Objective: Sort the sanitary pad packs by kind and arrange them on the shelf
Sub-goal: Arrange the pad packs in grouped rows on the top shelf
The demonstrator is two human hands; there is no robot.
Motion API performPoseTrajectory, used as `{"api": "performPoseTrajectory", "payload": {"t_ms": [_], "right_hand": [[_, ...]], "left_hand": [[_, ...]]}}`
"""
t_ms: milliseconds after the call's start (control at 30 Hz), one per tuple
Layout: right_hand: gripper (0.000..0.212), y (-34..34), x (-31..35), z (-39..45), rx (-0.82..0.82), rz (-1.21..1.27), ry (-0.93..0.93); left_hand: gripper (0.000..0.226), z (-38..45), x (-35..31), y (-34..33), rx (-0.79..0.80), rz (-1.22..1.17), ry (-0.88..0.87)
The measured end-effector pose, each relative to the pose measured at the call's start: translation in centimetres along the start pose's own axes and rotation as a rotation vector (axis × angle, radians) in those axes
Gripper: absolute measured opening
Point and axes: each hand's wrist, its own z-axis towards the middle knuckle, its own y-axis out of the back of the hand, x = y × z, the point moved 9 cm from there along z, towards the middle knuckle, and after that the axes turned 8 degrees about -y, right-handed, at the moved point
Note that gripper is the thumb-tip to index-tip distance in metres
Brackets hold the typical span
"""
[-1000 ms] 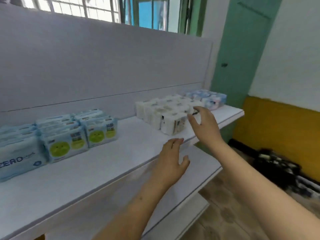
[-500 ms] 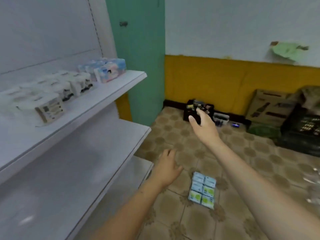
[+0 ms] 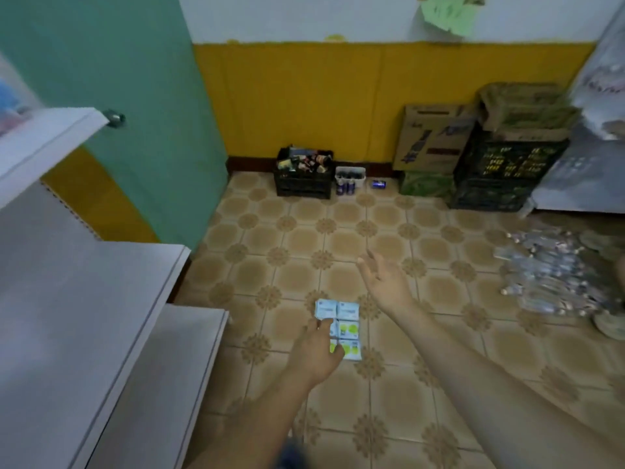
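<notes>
A small group of pale blue sanitary pad packs (image 3: 345, 321) with green circles lies on the tiled floor, laid flat in two short columns. My left hand (image 3: 318, 346) hovers over their left side with relaxed fingers and hides part of the left column. My right hand (image 3: 385, 282) is raised above and to the right of the packs, fingers spread, holding nothing. The white shelf (image 3: 84, 299) runs down the left side; its tiers here show bare boards, and blurred packs sit at the top left corner.
A green door (image 3: 135, 96) stands beyond the shelf end. Against the yellow wall are a black crate of goods (image 3: 303, 174), a cardboard box (image 3: 431, 137) and a stacked black crate (image 3: 504, 174). Wrapped water bottles (image 3: 548, 275) lie on the floor at right.
The view swung from the shelf's upper tier down to the floor. Both hands dropped toward the packs on the tiles; my left hand is now over them.
</notes>
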Motion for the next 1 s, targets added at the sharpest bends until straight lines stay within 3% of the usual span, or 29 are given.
{"api": "performPoseTrajectory", "payload": {"t_ms": [267,567,733,867,1000], "right_hand": [[0.060,-3.4,-2.9,12.8,0.047,-0.107,-0.153],[0.061,-11.0,-8.5,25.4,0.172,-0.380,-0.226],[0.067,-20.6,-18.6,32.7,0.251,-0.401,-0.236],[0.073,-31.4,-31.1,38.6,0.303,-0.423,-0.266],[0.084,-42.2,-44.0,43.9,0.360,-0.459,-0.267]], "left_hand": [[0.057,14.5,5.8,0.3,0.164,0.096,0.005],[0.056,30.1,13.4,-0.4,0.261,0.052,0.211],[0.057,39.3,18.5,-8.2,0.258,-0.001,0.224],[0.059,47.5,28.2,-20.2,0.353,0.037,0.278],[0.068,56.7,37.6,-30.7,0.382,0.259,0.120]]}}
